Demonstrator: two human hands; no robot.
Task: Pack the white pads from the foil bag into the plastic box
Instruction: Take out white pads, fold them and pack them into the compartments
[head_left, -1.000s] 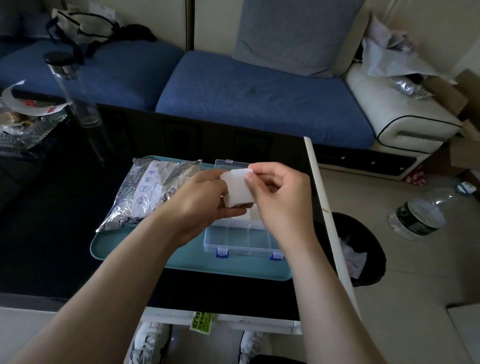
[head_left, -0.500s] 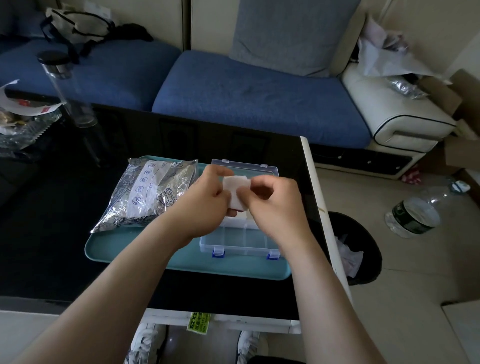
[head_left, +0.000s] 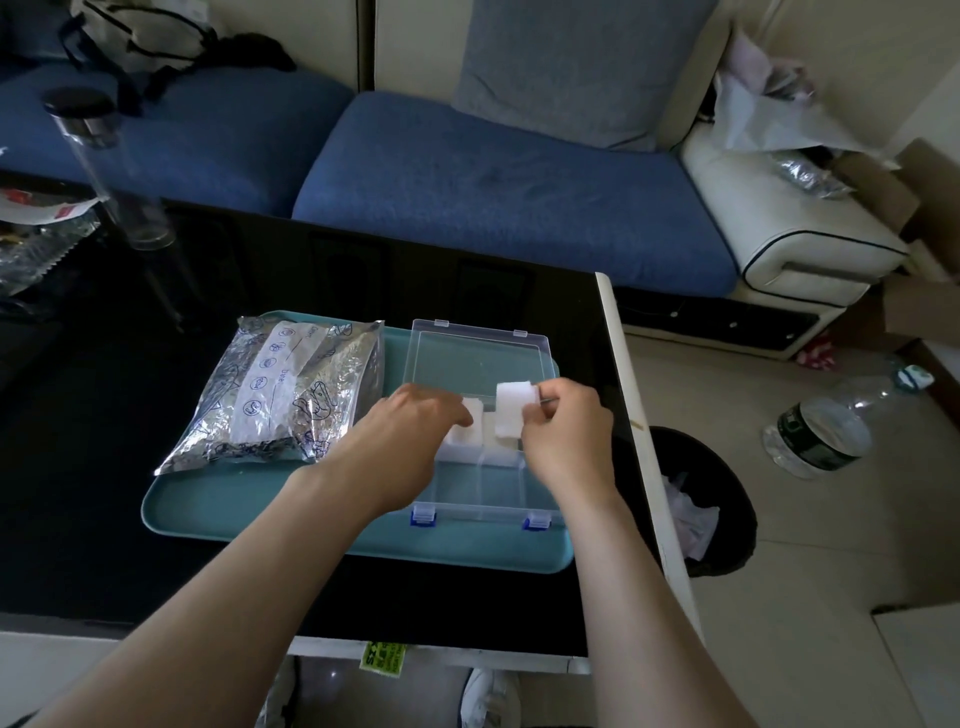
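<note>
The white pad (head_left: 513, 411) is up in the air right over the back of the plastic box (head_left: 483, 491), pinched between thumb and fingertips of the right hand (head_left: 563, 439), so that grip is clamped on it. It hangs roughly upright, just above the box's back row. A second pad (head_left: 458, 434) already lies in the back-left compartment, and there's more white right beside it in the next one over. The left hand (head_left: 410, 434) reaches in from the left with its fingers over that second pad and touching it. The fingertips are hidden, so I can't tell if that grip is pinching it or just pressing on it.

The box is clear, with its lid (head_left: 478, 358) flipped open and lying flat behind it, and 2 blue latches (head_left: 423, 516) on the front wall. It sits on the right half of a teal tray (head_left: 249, 512). The foil bag (head_left: 283, 395) lies flat on the left half of the tray, just beside the box, with its printed white label facing up.

The tray is on a glossy black worktop (head_left: 93, 467). A tall clear bottle (head_left: 104, 166) with a dark cap stands at the far left. Past the worktop there's a blue sofa (head_left: 493, 187) with a grey cushion (head_left: 582, 67). On the floor to the right are a black bin (head_left: 727, 467) and a plastic water bottle (head_left: 821, 434) lying on its side.
</note>
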